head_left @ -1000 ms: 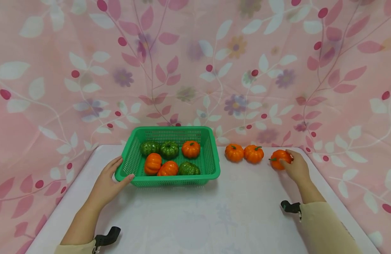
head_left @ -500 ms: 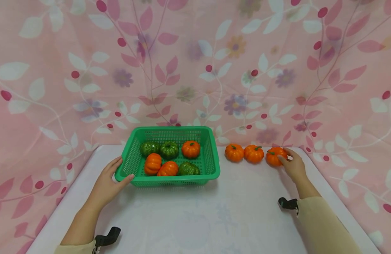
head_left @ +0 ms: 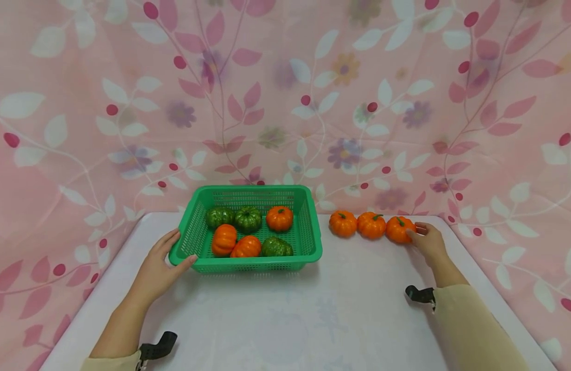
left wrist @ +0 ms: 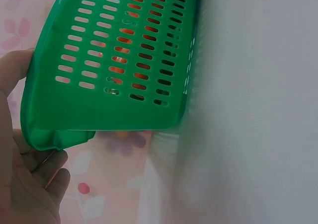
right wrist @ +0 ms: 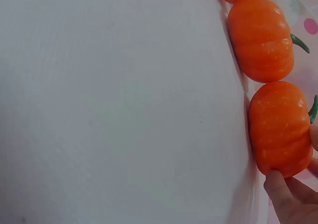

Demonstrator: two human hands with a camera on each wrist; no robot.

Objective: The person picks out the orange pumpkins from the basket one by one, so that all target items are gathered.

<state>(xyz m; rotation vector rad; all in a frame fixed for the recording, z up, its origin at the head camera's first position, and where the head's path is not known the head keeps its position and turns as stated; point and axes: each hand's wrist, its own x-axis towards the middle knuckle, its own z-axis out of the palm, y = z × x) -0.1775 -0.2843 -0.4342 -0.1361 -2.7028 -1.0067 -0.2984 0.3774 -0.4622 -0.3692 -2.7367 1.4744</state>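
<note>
A green plastic basket [head_left: 248,261] holds several small orange and green pumpkins. My left hand [head_left: 157,268] grips its near left corner; the thumb lies along the front rim and the fingers reach around the left side. In the left wrist view, the fingertips [left wrist: 57,182] curl by the rim's end. On the right, my right hand [head_left: 430,242] holds a small orange pumpkin [head_left: 399,229] by its right side, thumb in front. This pumpkin sits upright on the table against the middle pumpkin [head_left: 371,225] of a row. A third orange pumpkin [head_left: 343,223] stands at the row's left end.
Inside the basket lie green pumpkins [head_left: 248,220] and orange ones [head_left: 279,219]. The white cloth-covered table [head_left: 285,319] ends at a pink floral curtain [head_left: 285,103] behind. A black wrist device [head_left: 419,294] juts from each sleeve.
My right hand has brought the orange pumpkin left and slightly back, and its stem now points up. It now touches the row. The left hand and basket have stayed in place.
</note>
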